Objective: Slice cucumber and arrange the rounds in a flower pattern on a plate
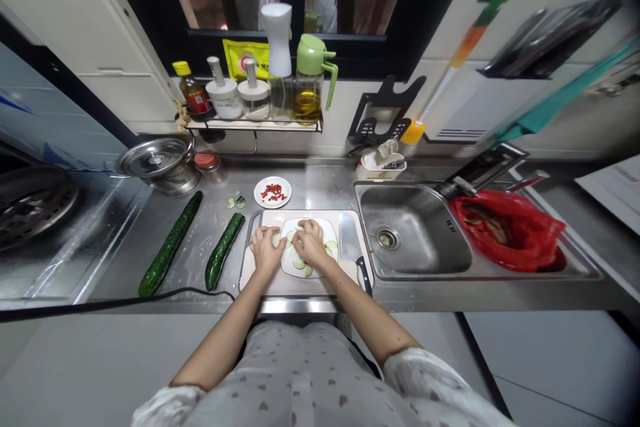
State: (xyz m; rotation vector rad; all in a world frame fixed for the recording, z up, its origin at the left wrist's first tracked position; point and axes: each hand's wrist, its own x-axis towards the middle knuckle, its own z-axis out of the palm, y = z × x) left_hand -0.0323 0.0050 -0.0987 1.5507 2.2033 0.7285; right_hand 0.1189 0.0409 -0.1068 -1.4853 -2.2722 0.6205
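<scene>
A white plate (286, 271) with pale green-edged cucumber slices (299, 265) set around it lies on a cutting board (270, 285). At the plate's left edge is my left hand (267, 252), its fingers apart and bent, the thumb by the rim. My right hand (313, 247) reaches over the plate with curled fingers on a cucumber slice, mostly hidden under them. On the board's right side lies a knife (349, 238) with a black handle. A cut cucumber (225, 251) and a longer whole cucumber (171, 244) lie to the left.
Behind the board sit a small plate of red bits (273, 203) and cucumber scraps (236, 200). A lidded steel pot (163, 163) and a red-lidded jar (211, 167) stand back left. To the right are the sink (415, 233) and a red bag (525, 233). Above hangs a condiment rack (255, 125).
</scene>
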